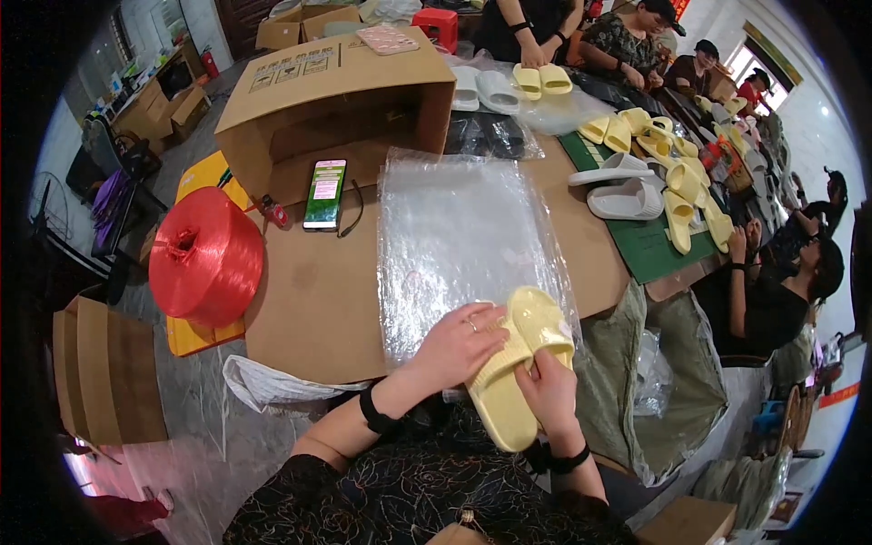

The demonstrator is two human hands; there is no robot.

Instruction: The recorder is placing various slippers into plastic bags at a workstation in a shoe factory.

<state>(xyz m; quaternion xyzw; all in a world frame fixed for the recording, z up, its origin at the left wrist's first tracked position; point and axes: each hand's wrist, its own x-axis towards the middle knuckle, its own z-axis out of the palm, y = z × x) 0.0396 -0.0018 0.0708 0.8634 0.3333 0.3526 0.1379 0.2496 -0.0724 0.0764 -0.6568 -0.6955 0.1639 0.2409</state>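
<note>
In front of my body, I hold pale yellow slide slippers point(507, 413) that overlap, apparently a pair, tilted with the heel end toward me. My left hand point(459, 343), with a ring and a black wristband, lies with its fingers pressed against the ribbed strap; its thumb is hidden. From the right, my right hand point(549, 391) grips the slippers' side with its thumb on top. Just beyond and below them, a clear plastic bag point(463, 236) is spread flat on the cardboard-covered table point(313, 313).
A large open carton point(336, 82), a phone point(324, 195) and a red twine roll point(204, 254) stand at the left. Grey slippers point(627, 198) and yellow slippers point(686, 182) cover a green board point(640, 250) at right. Co-workers point(758, 300) sit along the table. A sack point(613, 391) hangs nearby.
</note>
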